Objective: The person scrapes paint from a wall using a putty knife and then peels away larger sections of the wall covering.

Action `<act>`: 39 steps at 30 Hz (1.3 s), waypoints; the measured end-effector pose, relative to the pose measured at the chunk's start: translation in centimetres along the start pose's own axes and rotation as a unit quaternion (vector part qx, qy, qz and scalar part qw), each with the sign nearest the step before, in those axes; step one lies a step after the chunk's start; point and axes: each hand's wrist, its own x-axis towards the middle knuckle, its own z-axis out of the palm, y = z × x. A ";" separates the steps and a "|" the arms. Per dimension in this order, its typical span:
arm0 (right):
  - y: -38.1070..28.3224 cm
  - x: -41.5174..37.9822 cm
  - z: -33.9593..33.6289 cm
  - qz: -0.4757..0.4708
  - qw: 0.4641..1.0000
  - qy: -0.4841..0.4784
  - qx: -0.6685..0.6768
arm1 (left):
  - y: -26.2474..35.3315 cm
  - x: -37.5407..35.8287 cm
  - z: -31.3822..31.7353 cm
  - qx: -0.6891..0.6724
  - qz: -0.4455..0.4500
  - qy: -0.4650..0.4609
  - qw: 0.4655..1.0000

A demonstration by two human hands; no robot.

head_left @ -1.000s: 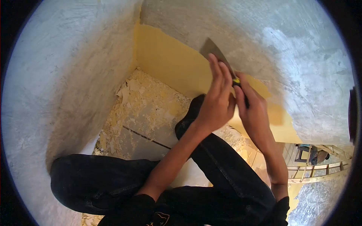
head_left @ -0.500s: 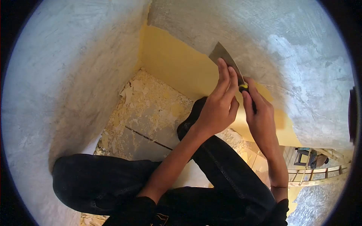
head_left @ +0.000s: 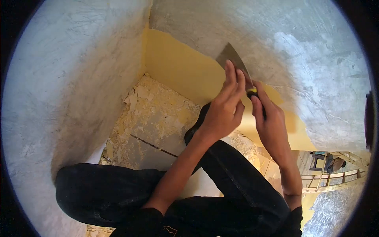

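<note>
Scraper: the broad-bladed scraper (head_left: 233, 54) is lying against the wall, its blade crossing the ragged line where yellow coat and grey surface are meeting; tip is pointing up and toward the corner.
Right hand: the right hand (head_left: 273, 124) is closing around the dark handle, thumb and index finger bracing near the yellow-marked collar.
Left hand: the left hand (head_left: 223, 114) is staying off the handle, opening loosely with fingers extending; two fingertips are resting on the blade, apparently steadying it.
Yellow coat: the yellow coat (head_left: 177, 65) is covering the lower wall and running into the corner; its upper edge is breaking off unevenly.
Grey surface: the grey surface (head_left: 197, 17) is showing above that edge, with paler patches to the right.
Change showing: yellow is giving way to grey along the ragged edge; judging by that and the litter below, the coat is coming away in flakes.
What it means: blade is sitting right at the boundary, so yellow is remaining below it; whether the edge is biting under the coat, cannot tell.
Flakes: pale flakes (head_left: 154, 104) are littering the floor, piling thickest toward the corner.
Floor: grey tile (head_left: 158, 158) is showing between them, a dark seam running across.
Legs: dark trousers (head_left: 106, 189) are bending around the work spot.
Background: a wooden ladder (head_left: 335, 181) is lying at right.
</note>
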 end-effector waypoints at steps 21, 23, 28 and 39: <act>3.2 0.5 1.9 -0.054 0.998 0.011 0.034 | -0.2 -0.1 0.4 0.079 -0.007 -0.012 0.997; 3.4 0.5 1.6 0.010 0.995 -0.042 0.088 | -0.4 -0.2 0.6 0.095 -0.013 -0.017 0.995; 3.0 0.2 -0.7 0.027 0.989 -0.092 0.115 | 0.7 0.0 1.0 0.090 -0.011 -0.006 0.996; 2.7 -4.4 -6.9 0.158 0.961 -0.124 0.191 | 4.2 -0.7 2.6 0.036 0.008 -0.052 0.998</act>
